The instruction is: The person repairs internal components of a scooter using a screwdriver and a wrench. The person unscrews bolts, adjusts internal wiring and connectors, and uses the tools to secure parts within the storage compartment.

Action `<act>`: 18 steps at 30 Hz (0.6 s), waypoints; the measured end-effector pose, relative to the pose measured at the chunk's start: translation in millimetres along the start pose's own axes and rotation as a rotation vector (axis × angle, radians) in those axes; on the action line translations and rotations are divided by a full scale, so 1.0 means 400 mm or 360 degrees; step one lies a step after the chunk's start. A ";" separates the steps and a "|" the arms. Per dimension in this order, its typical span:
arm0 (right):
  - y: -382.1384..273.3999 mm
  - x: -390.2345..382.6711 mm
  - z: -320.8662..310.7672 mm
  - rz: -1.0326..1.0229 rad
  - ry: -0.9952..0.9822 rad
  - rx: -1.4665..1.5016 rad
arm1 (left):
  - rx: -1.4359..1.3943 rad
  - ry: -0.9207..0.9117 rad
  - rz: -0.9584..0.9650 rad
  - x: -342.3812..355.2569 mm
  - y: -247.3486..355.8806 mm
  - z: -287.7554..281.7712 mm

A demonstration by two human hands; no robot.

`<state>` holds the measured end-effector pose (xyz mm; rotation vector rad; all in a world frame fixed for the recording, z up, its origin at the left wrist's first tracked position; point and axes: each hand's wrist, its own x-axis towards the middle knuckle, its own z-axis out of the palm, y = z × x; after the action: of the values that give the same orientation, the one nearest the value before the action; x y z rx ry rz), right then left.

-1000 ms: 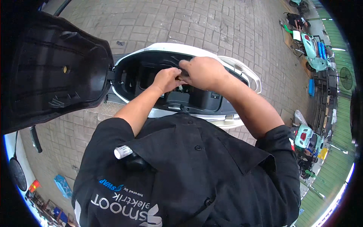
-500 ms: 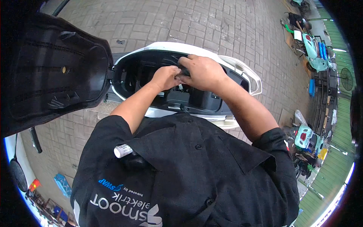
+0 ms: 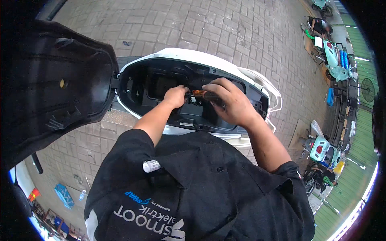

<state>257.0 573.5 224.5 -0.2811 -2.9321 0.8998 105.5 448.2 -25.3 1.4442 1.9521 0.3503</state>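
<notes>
A person in a black shirt (image 3: 193, 176) looked down into the open storage compartment (image 3: 221, 116) of a white scooter (image 3: 193, 55) standing on grey paving (image 3: 161, 24). The scooter lay crosswise in view, its black seat (image 3: 68, 80) tipped over to the left on a hinge (image 3: 115, 83), which left the compartment uncovered and gave both arms a way in from above.

The right hand (image 3: 233, 102) had its grip closed around a dark, handle-like item (image 3: 212, 97), held over the middle of the compartment. An orange-brown part (image 3: 198, 93) showed at its left end. The item lay nearly level, perhaps so that this end faced the other hand; the fingers hid much of its shape.

The left hand (image 3: 175, 96) reached lower, just left of that end, its thumb and fingers bent close together by something dark. It seemed placed to steady a part there, but whether its grip held anything could not be told. A small white piece (image 3: 193, 100) sat just beside the fingertips, below the orange-brown part.

A white-capped cylinder (image 3: 151, 166) stuck out at the shirt's chest, where it left both hands free. Far to the right stood pale teal scooters (image 3: 333, 60), with another person (image 3: 319, 26) near one.
</notes>
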 end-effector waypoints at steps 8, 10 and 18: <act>0.020 -0.034 -0.013 0.0239 0.0101 0.0136 | 0.0326 -0.0016 0.0220 0.025 -0.043 0.085; 0.031 -0.041 -0.029 0.0105 0.0028 0.0105 | 0.0412 -0.0039 0.0234 0.032 -0.049 0.093; 0.059 -0.037 -0.086 0.0179 0.0290 0.0175 | 0.0581 -0.0037 0.0352 0.039 -0.061 0.088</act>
<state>278.9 608.9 239.6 -0.4972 -2.7130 0.9885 108.0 447.9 -70.8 1.8948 1.9097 0.0728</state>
